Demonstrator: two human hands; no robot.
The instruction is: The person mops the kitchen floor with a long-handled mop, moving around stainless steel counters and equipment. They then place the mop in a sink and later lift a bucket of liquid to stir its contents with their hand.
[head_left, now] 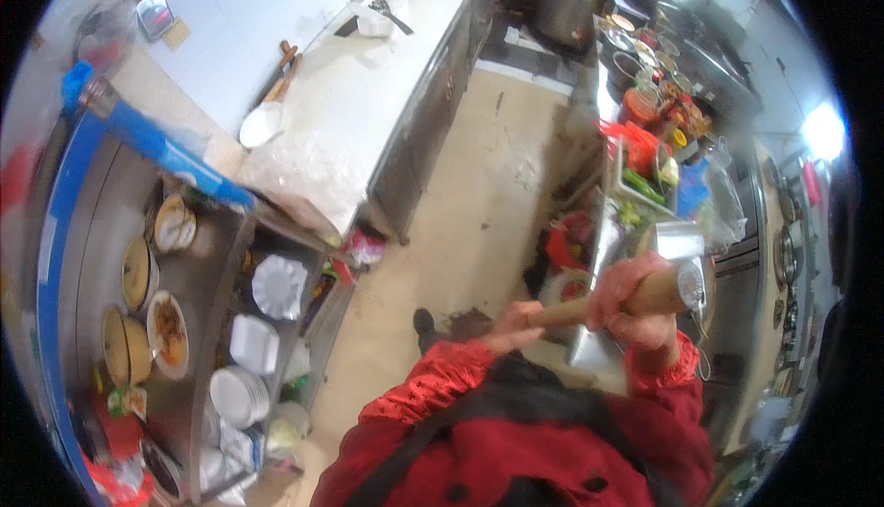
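Your right hand clenched the tan roll by the counter; whether your left hand gripped it I couldn't tell, and slack there could have let it swing.

A tan rod, thin at left, thicker toward its pale, round right end, slants slightly upward rightward through the right hand, its thin end at the left hand.

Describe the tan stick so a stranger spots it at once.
Find the red sleeves in the picture's lower half, then follow them up. The tan stick runs from the left hand through the right hand. Unlike its neighbours, it is gripped, its round, pale end sticking out.
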